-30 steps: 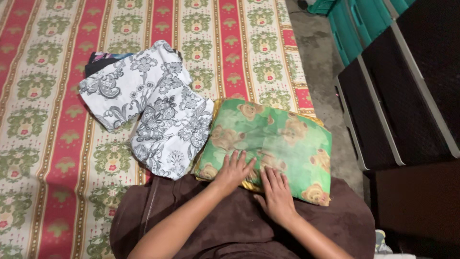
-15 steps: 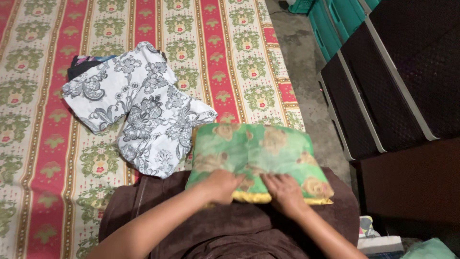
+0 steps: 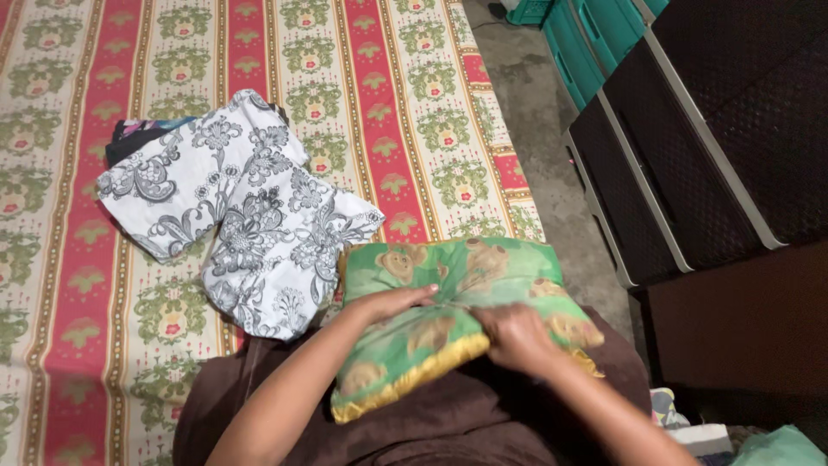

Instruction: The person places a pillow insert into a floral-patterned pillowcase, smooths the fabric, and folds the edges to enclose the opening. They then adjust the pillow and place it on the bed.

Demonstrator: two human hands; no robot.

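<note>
Home bedroom. Evidence: a mattress [image 3: 259,52] in a striped floral sheet lies beyond the hands; dark drawer units [image 3: 690,155] and teal crates [image 3: 595,34] stand on bare concrete floor [image 3: 535,103] to their right.
</note>
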